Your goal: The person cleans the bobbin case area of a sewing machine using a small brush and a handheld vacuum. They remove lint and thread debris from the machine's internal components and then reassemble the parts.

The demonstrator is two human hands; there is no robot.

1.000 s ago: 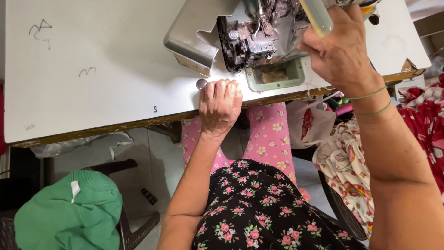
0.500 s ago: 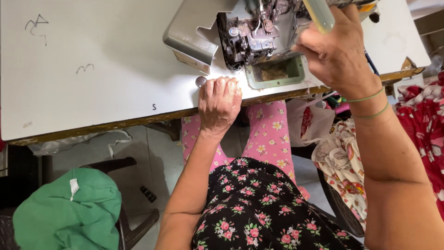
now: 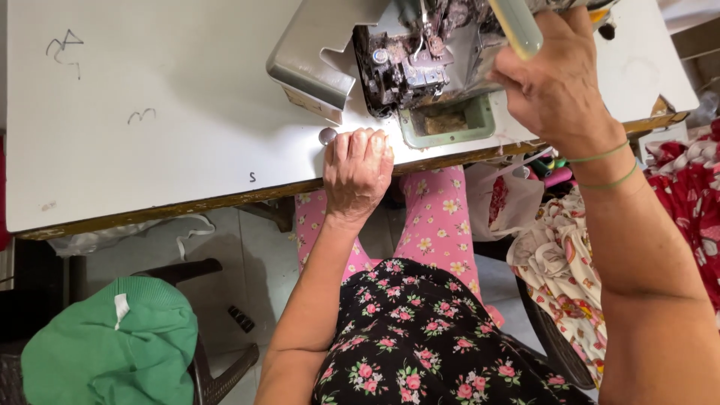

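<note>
**Both hands up at the sewing machine**

Head view, only one I've got: my left hand [image 3: 357, 174] sits centre frame, fingers curled narrow and flat on the front edge of the white table [image 3: 165, 150], holding nothing; a small round knob [image 3: 328, 136] pokes out just beside its fingertips. My right hand [image 3: 556, 88] is upper right, wrapped round a pale green tube [image 3: 516, 27] right against the sewing machine [image 3: 420, 64] at top centre; the open bed hole [image 3: 446, 121] lies between the two hands. A green cloth [image 3: 105, 345] is draped lower left; floral fabric [image 3: 559, 285] is heaped lower right.
</note>
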